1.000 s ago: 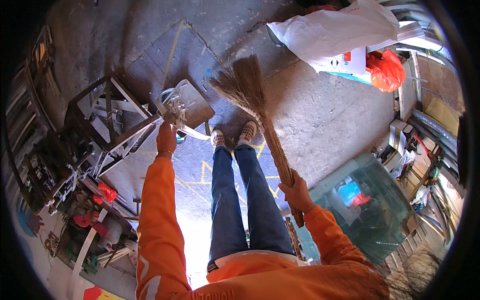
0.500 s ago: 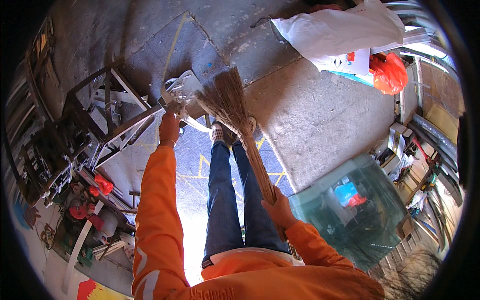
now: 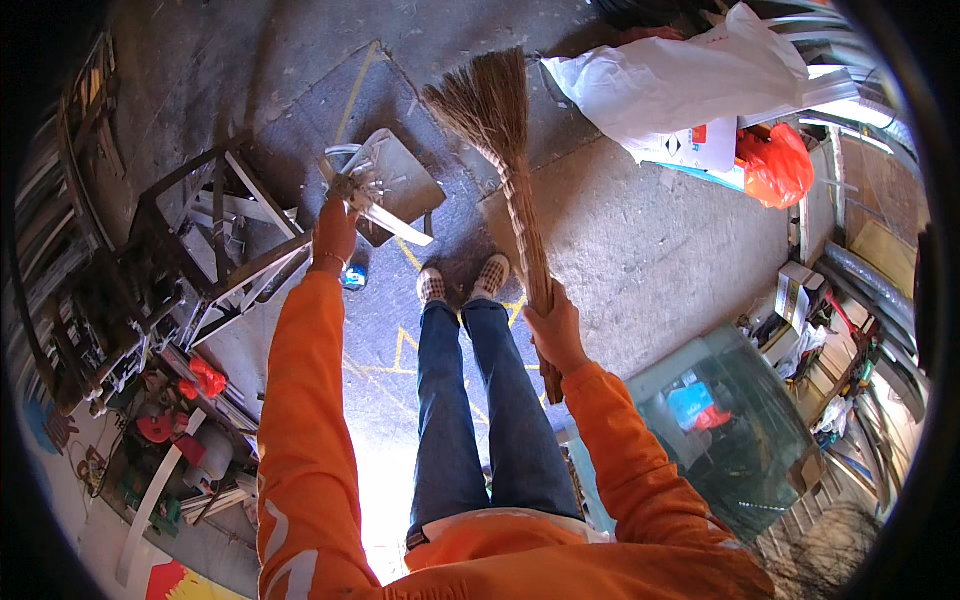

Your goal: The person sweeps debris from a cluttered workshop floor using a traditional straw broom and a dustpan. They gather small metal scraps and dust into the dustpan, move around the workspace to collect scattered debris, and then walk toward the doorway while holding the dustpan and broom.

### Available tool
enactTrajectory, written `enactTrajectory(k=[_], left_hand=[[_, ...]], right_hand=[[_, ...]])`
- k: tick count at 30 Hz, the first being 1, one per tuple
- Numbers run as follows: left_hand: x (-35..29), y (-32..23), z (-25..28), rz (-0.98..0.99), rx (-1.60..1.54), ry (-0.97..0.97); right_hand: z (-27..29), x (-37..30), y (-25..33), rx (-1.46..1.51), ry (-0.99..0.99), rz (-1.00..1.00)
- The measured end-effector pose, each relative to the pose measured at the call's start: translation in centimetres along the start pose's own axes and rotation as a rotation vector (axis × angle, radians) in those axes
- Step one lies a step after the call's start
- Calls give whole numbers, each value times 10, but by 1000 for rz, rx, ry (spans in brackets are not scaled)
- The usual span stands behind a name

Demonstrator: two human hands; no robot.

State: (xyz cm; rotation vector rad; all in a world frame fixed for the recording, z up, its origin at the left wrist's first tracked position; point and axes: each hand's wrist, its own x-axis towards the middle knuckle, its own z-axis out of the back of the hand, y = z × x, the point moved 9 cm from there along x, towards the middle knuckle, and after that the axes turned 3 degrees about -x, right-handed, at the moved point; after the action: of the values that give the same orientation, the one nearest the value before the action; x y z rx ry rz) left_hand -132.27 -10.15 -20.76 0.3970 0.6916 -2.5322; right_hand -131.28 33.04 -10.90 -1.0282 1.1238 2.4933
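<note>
My right hand [image 3: 556, 328] is wrapped round the handle of a twig broom [image 3: 523, 215]. The broom's brown bristles fan out away from me, above the floor. My left hand [image 3: 334, 235] is closed at the near-left side of a greyish dustpan [image 3: 412, 178], whose handle is hidden by the fingers and the scraps. White strips [image 3: 398, 224] and a tangle of pale debris [image 3: 362, 188] lie on the pan, with one strip sticking out past its edge. A small blue can-like object [image 3: 354, 277] is on the floor beside my left wrist.
A dark metal frame [image 3: 220, 215] stands left of the dustpan. Glass sheets [image 3: 740, 440] lean at the right. A white sack [image 3: 670, 80] and an orange-red plastic bag [image 3: 778, 165] sit at the far right. Tools and scrap crowd the lower left around a red helmet-like object [image 3: 155, 425].
My right hand has moved forward with the broom, whose bristles have swung away from the dustpan. More of the dustpan, my shoes and the blue object now show.
</note>
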Motion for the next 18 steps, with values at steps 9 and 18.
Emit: enactTrajectory(k=[9, 18], left_hand=[[77, -25, -3, -100, 45, -14], [69, 8, -17, 29, 78, 93]], right_hand=[[-14, 10, -8, -108, 178, -109], [32, -44, 5, 139, 123, -186]])
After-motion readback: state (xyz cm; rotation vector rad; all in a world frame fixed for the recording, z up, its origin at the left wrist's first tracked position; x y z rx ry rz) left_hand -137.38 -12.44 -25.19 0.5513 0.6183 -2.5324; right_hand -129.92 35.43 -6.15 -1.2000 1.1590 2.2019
